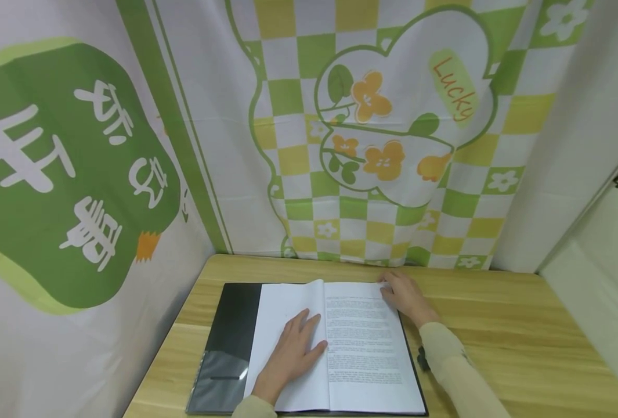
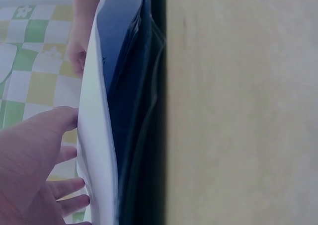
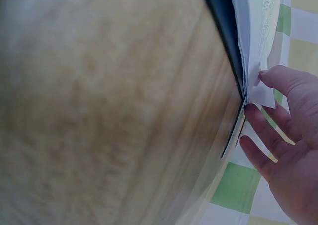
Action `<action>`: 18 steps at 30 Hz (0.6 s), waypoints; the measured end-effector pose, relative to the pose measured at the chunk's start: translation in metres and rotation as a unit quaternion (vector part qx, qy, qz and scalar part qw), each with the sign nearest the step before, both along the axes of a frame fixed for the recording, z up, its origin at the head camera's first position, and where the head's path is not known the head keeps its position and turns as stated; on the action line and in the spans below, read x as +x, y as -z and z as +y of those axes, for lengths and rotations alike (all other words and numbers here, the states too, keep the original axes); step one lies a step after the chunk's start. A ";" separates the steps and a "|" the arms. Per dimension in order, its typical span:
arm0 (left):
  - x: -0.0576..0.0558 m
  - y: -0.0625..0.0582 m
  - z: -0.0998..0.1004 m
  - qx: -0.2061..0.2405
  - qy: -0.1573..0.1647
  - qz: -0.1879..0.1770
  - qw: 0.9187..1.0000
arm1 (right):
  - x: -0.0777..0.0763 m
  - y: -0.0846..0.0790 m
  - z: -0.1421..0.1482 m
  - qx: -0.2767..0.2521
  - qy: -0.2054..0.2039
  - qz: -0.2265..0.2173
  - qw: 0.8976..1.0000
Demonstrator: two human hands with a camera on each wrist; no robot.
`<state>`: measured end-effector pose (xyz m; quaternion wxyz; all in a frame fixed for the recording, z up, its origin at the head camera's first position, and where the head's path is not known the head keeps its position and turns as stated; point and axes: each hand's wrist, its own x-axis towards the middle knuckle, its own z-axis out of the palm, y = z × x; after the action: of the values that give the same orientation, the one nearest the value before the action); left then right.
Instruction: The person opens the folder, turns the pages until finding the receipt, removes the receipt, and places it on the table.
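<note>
A stack of white pages lies open in a black folder (image 1: pixel 239 313) on the table, seen in the head view. Small print covers the right page (image 1: pixel 363 342), while the left page (image 1: pixel 298 299) looks blank. My left hand (image 1: pixel 291 351) rests on the left page with its fingers spread, the thumb near the centre fold. At the top right corner, my right hand (image 1: pixel 405 296) pinches a page. The right wrist view shows the thumb (image 3: pixel 283 80) on the lifted paper corner (image 3: pixel 261 95), with the forefinger on its other side.
The folder lies on a wooden table (image 1: pixel 502 337), with its clear pocket (image 1: pixel 217 380) at the lower left. A curtain (image 1: pixel 309 157) with checks and flowers hangs behind the table's back edge. A green-and-white cloth (image 1: pixel 42 174) hangs on the left.
</note>
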<state>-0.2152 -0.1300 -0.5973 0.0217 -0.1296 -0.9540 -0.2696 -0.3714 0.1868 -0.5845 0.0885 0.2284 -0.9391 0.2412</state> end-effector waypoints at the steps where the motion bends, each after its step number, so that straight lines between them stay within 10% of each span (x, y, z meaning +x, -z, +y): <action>1: 0.000 0.000 0.000 -0.001 0.000 0.000 1.000 | 0.000 0.000 0.000 -0.001 0.000 0.001 1.000; 18: 0.002 -0.001 0.002 -0.007 -0.004 -0.013 1.000 | -0.002 -0.002 0.001 -0.092 0.029 -0.021 0.995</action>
<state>-0.2128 -0.1279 -0.5959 0.0098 -0.1225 -0.9566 -0.2643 -0.3734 0.1882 -0.5826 0.0968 0.1865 -0.9207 0.3288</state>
